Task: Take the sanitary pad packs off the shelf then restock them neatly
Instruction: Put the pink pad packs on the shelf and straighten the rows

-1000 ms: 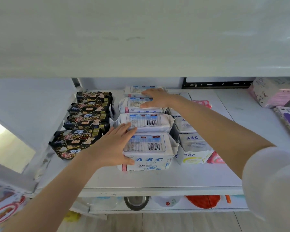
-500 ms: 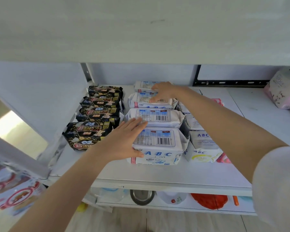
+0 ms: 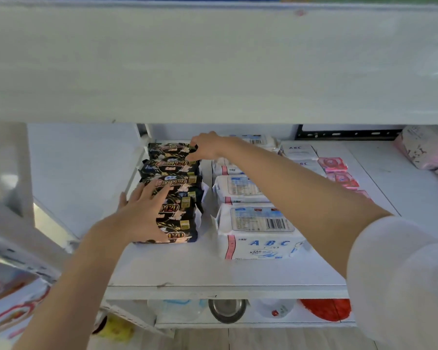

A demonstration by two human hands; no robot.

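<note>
We're on the black packs [image 3: 173,188] now, a glossy, gold-printed row of soft plastic pillows at the left of the white shelf [image 3: 213,271]. Both hands have left the white ABC packs [image 3: 256,231]. Our left hand [image 3: 142,215] lies flat and spread on the front ones, and our right hand [image 3: 206,146] pinches the rear black pack [image 3: 171,150].

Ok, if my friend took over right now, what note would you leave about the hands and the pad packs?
Left hand: lies flat on the front black packs, holding nothing.
Right hand: pinches the back black pack.
White packs: lined up front to back beside the black row, on the shelf.
Done: both rows stand on the shelf.
Left: probably squaring up the black row, which looks a bit uneven.
</note>
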